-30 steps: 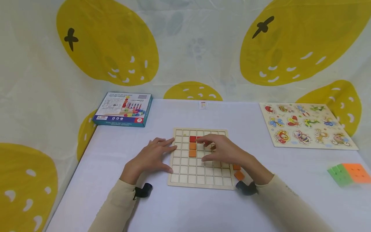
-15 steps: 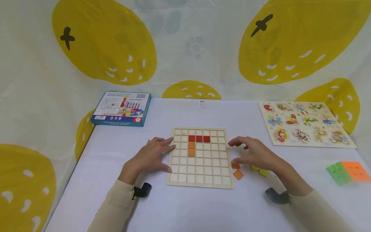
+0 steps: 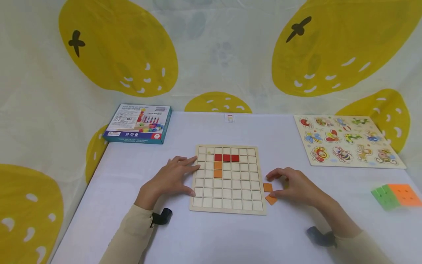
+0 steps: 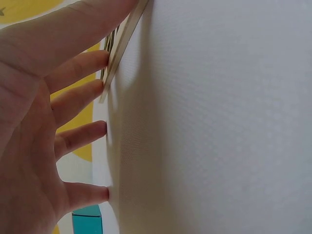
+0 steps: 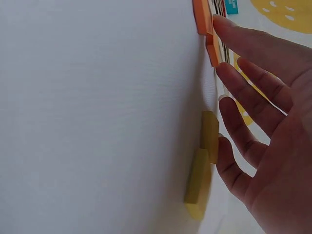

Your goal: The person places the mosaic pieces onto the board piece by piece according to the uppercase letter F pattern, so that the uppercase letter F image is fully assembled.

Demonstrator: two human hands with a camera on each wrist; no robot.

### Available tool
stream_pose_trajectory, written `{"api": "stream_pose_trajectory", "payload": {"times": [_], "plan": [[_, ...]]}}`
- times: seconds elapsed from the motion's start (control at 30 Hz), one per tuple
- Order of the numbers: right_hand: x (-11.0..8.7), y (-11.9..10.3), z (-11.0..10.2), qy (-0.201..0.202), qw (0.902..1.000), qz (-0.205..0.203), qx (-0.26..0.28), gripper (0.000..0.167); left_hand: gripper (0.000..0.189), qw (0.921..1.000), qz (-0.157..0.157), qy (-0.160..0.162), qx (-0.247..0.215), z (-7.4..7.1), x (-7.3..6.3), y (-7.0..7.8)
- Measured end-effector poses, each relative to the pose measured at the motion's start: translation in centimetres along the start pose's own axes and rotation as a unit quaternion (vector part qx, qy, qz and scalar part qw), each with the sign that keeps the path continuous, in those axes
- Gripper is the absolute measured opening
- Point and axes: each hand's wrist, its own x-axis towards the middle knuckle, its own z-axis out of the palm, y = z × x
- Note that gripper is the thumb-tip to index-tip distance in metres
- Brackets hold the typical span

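A wooden grid board (image 3: 227, 207) lies on the table, with red tiles (image 3: 226, 157) in a row and orange tiles (image 3: 218, 169) below the left one. My left hand (image 3: 173, 178) rests along the board's left edge, fingers spread, thumb and fingertips at the rim. To the right of the board, my right hand (image 3: 293, 187) hovers with loosely bent fingers and nothing between them. Its thumb tip is close over a turned orange tile (image 3: 271, 200); a second loose orange tile (image 3: 267, 187) lies between thumb and index finger. Yellow tiles (image 5: 197, 178) show under the fingers in the right wrist view, hidden in the head view.
A toy box (image 3: 138, 124) sits at the back left, and a small printed card (image 3: 229, 118) at the back middle. On the right are an insect puzzle board (image 3: 349, 141) and a green and orange cube (image 3: 395, 197). A patterned cloth (image 3: 227, 55) hangs behind.
My right hand has moved from over the board to the right, then down and nearer to the loose orange tiles, now covering the yellow ones. The left hand stays at the board's edge.
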Motion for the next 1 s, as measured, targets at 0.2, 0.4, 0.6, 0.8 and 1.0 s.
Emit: {"api": "stream_pose_trajectory", "payload": {"times": [0.2, 0.4, 0.6, 0.8, 1.0], "plan": [[-0.32, 0.3, 0.44, 0.005, 1.0, -0.002, 0.006, 0.036, 0.096, 1.0, -0.004, -0.003, 0.002, -0.02, -0.03, 0.07], [-0.42, 0.24, 0.47, 0.003, 0.9995, -0.015, 0.029, 0.028, 0.097, 1.0, -0.004, -0.001, -0.001, -0.01, -0.04, 0.01], [-0.38, 0.3, 0.63, 0.007, 0.9957, -0.057, 0.073, 0.022, 0.097, 1.0, -0.003, 0.001, -0.006, 0.03, 0.0, -0.05], [-0.48, 0.21, 0.44, 0.015, 0.996, -0.055, 0.069, 0.02, 0.097, 1.0, -0.005, 0.0, -0.006, -0.01, -0.03, 0.05], [-0.48, 0.24, 0.36, 0.02, 0.9965, -0.052, 0.063, 0.022, 0.097, 1.0, -0.006, -0.001, -0.005, -0.15, -0.1, 0.23]]}}
